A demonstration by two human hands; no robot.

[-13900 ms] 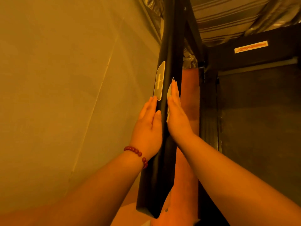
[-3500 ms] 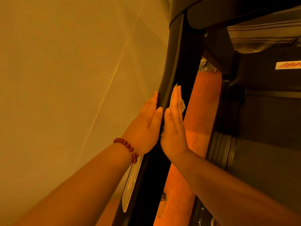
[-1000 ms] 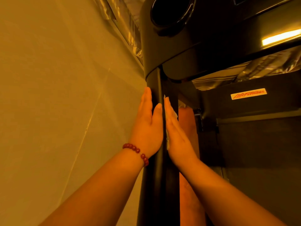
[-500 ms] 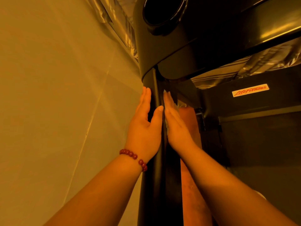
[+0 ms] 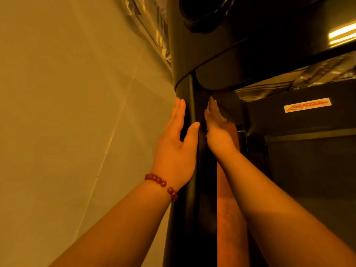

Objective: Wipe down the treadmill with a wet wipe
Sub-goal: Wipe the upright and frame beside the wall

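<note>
The left hand, with a red bead bracelet at its wrist, lies flat with straight fingers against the left side of the black upright post of the treadmill, its thumb resting on the near face. The right hand is flat too, fingers straight, pressing a pale wet wipe onto the right side of the post; only an edge of the wipe shows beyond the fingers. Both hands sit high on the post, just under the dark console. A plain wall stands close on the left. On the far right a white label with red lettering sits on the treadmill's dark cover.
</note>
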